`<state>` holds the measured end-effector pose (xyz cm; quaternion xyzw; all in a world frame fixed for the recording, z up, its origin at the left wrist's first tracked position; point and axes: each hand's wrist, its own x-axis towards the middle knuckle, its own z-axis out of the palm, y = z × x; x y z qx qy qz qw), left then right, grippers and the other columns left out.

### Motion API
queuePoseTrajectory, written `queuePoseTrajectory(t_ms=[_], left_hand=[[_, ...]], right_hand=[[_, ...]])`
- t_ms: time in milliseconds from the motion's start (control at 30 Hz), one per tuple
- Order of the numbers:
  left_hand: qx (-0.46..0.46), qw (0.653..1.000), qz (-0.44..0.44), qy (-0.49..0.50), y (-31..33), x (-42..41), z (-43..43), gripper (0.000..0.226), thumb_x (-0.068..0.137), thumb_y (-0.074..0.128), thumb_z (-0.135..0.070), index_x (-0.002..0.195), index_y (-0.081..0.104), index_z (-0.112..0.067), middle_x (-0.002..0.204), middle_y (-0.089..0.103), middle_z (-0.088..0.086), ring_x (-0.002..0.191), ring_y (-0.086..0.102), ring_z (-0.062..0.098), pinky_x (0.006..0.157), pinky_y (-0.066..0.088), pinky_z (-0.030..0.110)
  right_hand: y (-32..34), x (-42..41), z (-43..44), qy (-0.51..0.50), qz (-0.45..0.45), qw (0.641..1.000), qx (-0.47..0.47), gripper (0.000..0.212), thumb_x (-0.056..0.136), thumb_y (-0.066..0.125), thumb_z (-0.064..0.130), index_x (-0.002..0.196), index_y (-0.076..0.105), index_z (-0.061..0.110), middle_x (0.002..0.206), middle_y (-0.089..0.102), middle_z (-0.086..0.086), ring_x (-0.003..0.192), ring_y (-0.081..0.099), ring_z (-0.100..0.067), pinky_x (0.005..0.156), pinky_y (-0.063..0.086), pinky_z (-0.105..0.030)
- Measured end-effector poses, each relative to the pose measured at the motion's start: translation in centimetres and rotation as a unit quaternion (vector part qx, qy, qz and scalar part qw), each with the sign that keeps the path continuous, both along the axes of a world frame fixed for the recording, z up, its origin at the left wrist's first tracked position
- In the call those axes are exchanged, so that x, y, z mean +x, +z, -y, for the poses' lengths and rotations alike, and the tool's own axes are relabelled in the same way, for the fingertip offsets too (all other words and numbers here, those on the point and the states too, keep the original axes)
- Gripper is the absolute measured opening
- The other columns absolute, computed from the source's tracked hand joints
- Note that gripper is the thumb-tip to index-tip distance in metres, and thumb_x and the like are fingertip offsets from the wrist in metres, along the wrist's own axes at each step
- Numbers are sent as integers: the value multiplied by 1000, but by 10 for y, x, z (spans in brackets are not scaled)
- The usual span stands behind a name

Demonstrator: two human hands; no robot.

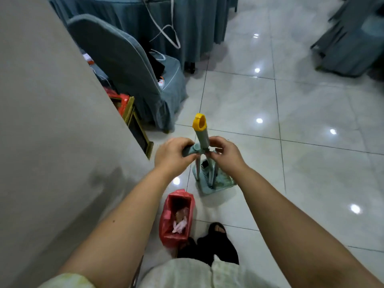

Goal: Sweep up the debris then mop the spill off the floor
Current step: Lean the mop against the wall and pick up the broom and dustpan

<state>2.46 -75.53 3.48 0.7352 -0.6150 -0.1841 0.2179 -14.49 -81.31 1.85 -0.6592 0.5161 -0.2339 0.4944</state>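
At the centre of the frame, both hands meet over a long-handled broom-and-dustpan set that stands upright on the tiled floor. The left hand has its fingers curled round a teal side grip that sticks out to the left. The right hand curls against the yellow-capped handle just below its cap. Blur hides the fingertips, so I cannot tell whether they also pinch one of the thin shafts beneath.

The dustpan sits flat on the floor directly under the hands, with dark comb teeth at its back and what looks like grime on its tray. A red-lined bin stands just beside it, lower in the frame, with crumpled scraps inside, and a sandalled foot is near the bin.

This reads as the sweeping step, probably the parting or joining of broom and pan at their clip. No loose debris, spill or mop shows on the visible tiles. If sweeping lies ahead, the next move calls for one hand to steady the pan handle while the other frees the broom. The pan must stay level so nothing tips out.
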Motion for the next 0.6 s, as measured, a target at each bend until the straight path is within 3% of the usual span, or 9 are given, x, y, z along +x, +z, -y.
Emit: queuePoseTrajectory(t_ms=[133,267,333,433,600], left_hand=[[-59,994,57,-78,31,-29,-14,31,78,67,-53,103,69,-34,95,68,-16,89,50,11,73,29,28],[-112,983,106,-97,57,-69,-45,35,78,64,-58,107,68,-37,97,67,-17,95,50,13,79,29,33],[-144,975,135,-103,64,-91,-67,35,76,66,-57,103,70,-37,96,67,-16,93,53,16,79,30,35],[-174,969,153,-85,63,-127,-107,28,73,73,-51,95,71,-34,87,65,-12,86,56,20,76,29,36],[-192,968,160,-4,46,-186,-188,28,73,77,-32,101,71,-31,92,63,-7,93,54,23,82,24,36]], right_hand=[[32,-27,-32,-34,1,998,-54,42,83,69,4,90,60,44,96,68,15,99,64,-15,93,52,-40],[63,-66,-75,-62,25,993,-98,42,85,67,5,86,58,45,89,65,20,91,63,-3,85,52,-29],[71,-88,-100,-77,42,992,-94,37,85,68,6,86,60,42,90,68,15,92,65,-8,86,53,-33],[72,-121,-139,-92,57,990,-87,32,83,69,6,87,62,37,92,70,5,93,66,-18,87,55,-44],[57,-167,-213,-86,65,991,-75,28,85,69,11,84,61,38,88,68,10,93,63,-17,86,55,-42]])
